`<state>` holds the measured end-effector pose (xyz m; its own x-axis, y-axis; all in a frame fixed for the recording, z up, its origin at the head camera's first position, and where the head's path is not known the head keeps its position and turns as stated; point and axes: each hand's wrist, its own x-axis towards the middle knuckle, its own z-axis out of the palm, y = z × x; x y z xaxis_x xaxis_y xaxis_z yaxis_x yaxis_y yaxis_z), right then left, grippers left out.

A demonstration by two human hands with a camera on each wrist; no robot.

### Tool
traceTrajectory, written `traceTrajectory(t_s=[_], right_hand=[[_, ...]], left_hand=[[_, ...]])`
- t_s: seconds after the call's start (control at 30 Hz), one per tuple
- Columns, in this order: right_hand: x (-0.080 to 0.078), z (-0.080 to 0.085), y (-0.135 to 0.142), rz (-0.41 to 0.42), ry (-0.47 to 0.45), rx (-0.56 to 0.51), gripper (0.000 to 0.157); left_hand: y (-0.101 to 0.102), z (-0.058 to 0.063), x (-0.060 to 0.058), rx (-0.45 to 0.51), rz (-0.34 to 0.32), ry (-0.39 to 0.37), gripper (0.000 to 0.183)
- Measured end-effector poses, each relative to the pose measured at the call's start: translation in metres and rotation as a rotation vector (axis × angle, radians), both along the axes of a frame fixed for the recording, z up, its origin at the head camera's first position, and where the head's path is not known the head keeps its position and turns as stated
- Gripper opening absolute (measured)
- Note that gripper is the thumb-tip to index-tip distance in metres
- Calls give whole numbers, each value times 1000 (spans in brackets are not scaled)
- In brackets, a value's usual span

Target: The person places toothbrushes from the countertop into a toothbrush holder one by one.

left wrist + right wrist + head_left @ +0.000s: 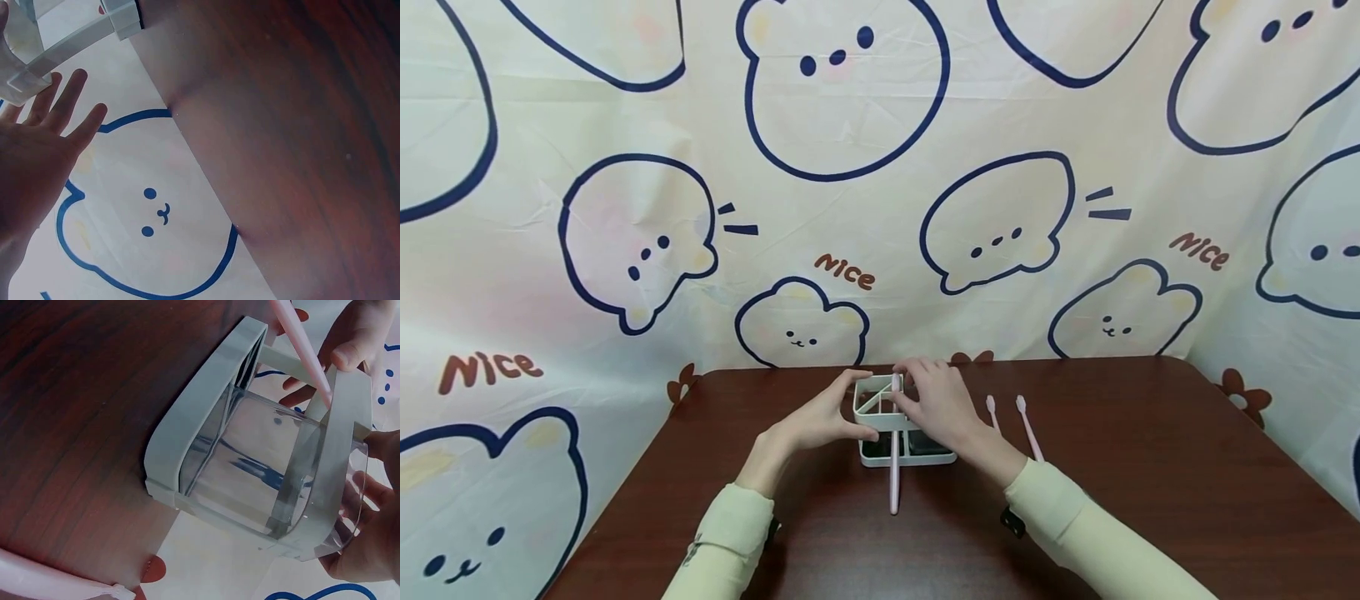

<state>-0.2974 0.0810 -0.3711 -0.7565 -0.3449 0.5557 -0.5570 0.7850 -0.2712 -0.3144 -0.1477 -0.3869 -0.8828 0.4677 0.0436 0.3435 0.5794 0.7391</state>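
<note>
A pale grey-white toothbrush holder (880, 422) with divided upper compartments and a lower base stands on the table. Its frame (187, 406) encloses clear plastic walls. My left hand (820, 417) grips the upper tier's left side, thumb in front and fingers behind; the left wrist view shows those fingers (59, 112) fairly straight beside clear plastic. On the opposite side, my right hand (940, 404) holds the upper tier, its fingers partly seen through the plastic. A pink toothbrush (894, 479) crosses the upper tier, its handle slanting down the front. Its head end is partly hidden.
Two more pink toothbrushes, one thinner-looking toothbrush (992, 408) and another toothbrush (1028, 427), lie right of the holder near my right forearm. The dark wooden table (1120, 483) meets a patterned cloth (820, 217) behind its far edge.
</note>
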Motion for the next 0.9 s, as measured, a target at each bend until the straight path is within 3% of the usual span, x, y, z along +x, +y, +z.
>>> traceTrajectory(t_s=[0.2,0.33,0.53,0.67,0.9], right_hand=[[-4,1,-6,-72,-26,29,41],[-4,4,-8,-70,-45,24,37],[-4,19,-8,6,-93,-138,28],[-3,30,-8,54,-47,-240,30],[-1,34,-9,100,52,-293,28]], left_hand=[[0,1,0,3,-1,-1,92],[0,1,0,10,-10,-1,94],[0,2,0,1,-10,3,96],[1,2,0,-5,-2,0,95],[1,1,0,7,3,-7,93]])
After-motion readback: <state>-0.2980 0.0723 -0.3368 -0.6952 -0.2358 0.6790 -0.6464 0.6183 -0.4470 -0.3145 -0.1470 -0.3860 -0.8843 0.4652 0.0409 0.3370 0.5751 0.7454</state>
